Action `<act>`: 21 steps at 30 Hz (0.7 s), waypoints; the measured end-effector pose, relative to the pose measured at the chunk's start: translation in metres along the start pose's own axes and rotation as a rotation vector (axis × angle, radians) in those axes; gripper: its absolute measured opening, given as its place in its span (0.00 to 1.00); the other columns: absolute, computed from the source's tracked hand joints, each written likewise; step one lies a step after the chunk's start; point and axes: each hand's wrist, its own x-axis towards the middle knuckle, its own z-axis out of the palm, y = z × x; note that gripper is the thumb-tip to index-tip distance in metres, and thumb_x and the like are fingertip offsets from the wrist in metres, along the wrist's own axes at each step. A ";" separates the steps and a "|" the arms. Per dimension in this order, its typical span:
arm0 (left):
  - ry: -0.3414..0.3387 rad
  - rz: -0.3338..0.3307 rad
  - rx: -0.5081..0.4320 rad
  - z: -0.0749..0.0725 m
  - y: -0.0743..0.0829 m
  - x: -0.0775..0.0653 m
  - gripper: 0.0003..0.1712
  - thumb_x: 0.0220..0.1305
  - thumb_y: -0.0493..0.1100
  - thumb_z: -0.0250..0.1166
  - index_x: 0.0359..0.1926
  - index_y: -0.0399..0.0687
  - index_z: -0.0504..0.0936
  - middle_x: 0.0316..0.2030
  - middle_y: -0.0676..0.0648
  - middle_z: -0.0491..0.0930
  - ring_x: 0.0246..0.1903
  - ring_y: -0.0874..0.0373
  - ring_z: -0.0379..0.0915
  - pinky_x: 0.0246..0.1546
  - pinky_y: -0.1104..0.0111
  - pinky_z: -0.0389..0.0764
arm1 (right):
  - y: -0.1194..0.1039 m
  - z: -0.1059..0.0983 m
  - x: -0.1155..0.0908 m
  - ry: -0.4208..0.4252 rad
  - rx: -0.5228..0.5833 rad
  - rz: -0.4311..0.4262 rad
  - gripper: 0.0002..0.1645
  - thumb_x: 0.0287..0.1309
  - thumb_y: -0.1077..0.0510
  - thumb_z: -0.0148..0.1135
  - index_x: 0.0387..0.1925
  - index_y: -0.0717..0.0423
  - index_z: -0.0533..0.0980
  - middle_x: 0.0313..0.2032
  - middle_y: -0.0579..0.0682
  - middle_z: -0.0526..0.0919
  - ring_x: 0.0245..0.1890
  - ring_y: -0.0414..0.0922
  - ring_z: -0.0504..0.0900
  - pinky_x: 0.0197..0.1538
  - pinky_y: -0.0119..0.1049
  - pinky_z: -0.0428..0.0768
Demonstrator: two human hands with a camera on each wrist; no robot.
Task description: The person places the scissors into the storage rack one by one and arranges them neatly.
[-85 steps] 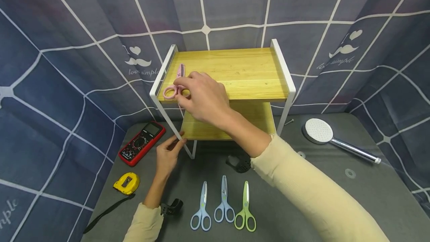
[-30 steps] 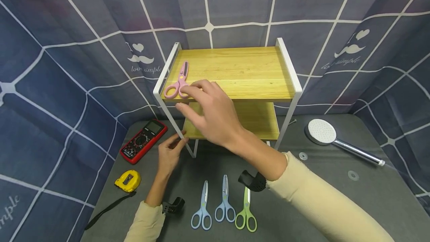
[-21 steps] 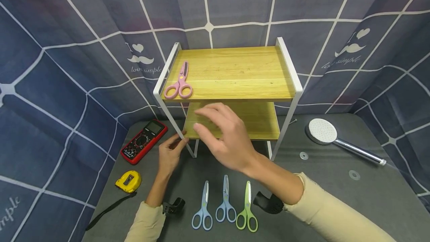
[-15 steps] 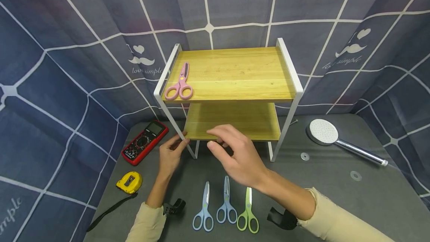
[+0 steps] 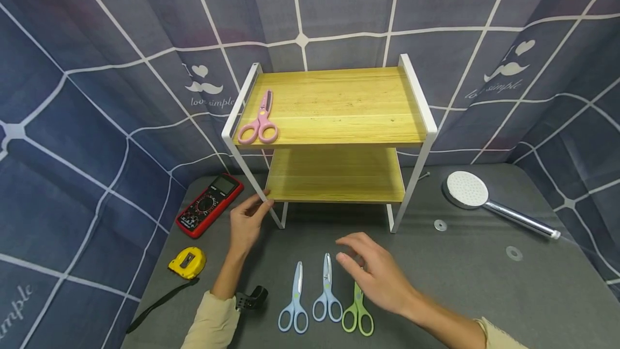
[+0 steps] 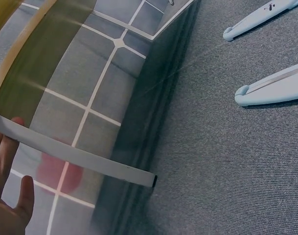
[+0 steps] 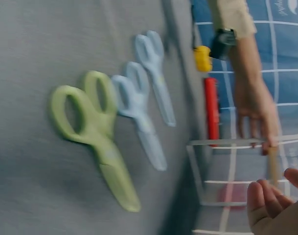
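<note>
My left hand holds the front left leg of a two-tier shelf rack, made of yellow wooden boards in a white frame. In the left wrist view its fingers pass behind that leg. My right hand, holding nothing, hovers with fingers loosely bent by the green scissors, hiding most of their blades. Left of these lie two light blue pairs, the middle scissors and the left scissors, blades toward the rack. Pink scissors lie on the top board at its left end.
At left on the grey mat are a red multimeter and a yellow tape measure with a black strap. A shower head, two washers and a screw lie right of the rack. Tile-patterned curtain surrounds the mat.
My right hand has let go of the pink scissors on the top board. It has moved down and right, over to the green scissors. My left hand stays at the rack's leg.
</note>
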 end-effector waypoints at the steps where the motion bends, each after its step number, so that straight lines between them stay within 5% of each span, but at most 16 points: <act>1: 0.001 0.002 0.004 0.000 0.000 0.000 0.15 0.59 0.28 0.69 0.48 0.26 0.83 0.42 0.29 0.82 0.34 0.67 0.83 0.39 0.74 0.82 | 0.005 0.002 -0.005 -0.006 -0.012 0.030 0.15 0.69 0.50 0.60 0.54 0.46 0.79 0.47 0.37 0.77 0.34 0.33 0.75 0.35 0.32 0.76; 6: 0.004 0.003 0.014 0.000 0.000 -0.001 0.15 0.59 0.28 0.69 0.48 0.26 0.83 0.42 0.30 0.83 0.34 0.67 0.83 0.39 0.74 0.82 | 0.029 0.016 -0.032 -0.070 -0.097 0.157 0.19 0.67 0.45 0.61 0.54 0.48 0.79 0.47 0.41 0.76 0.40 0.39 0.76 0.41 0.38 0.76; 11: -0.004 -0.001 -0.011 0.000 -0.001 -0.001 0.15 0.60 0.27 0.68 0.48 0.26 0.83 0.43 0.31 0.83 0.35 0.66 0.83 0.41 0.72 0.82 | 0.050 0.024 -0.056 -0.121 -0.136 0.183 0.22 0.65 0.45 0.63 0.55 0.50 0.78 0.46 0.42 0.74 0.48 0.43 0.74 0.47 0.46 0.76; 21: -0.005 0.017 -0.003 0.001 0.000 -0.001 0.15 0.60 0.27 0.68 0.48 0.25 0.82 0.43 0.28 0.82 0.34 0.67 0.83 0.40 0.74 0.82 | 0.078 0.035 -0.084 -0.322 -0.209 0.114 0.35 0.51 0.48 0.75 0.59 0.56 0.76 0.38 0.40 0.64 0.37 0.38 0.63 0.34 0.32 0.68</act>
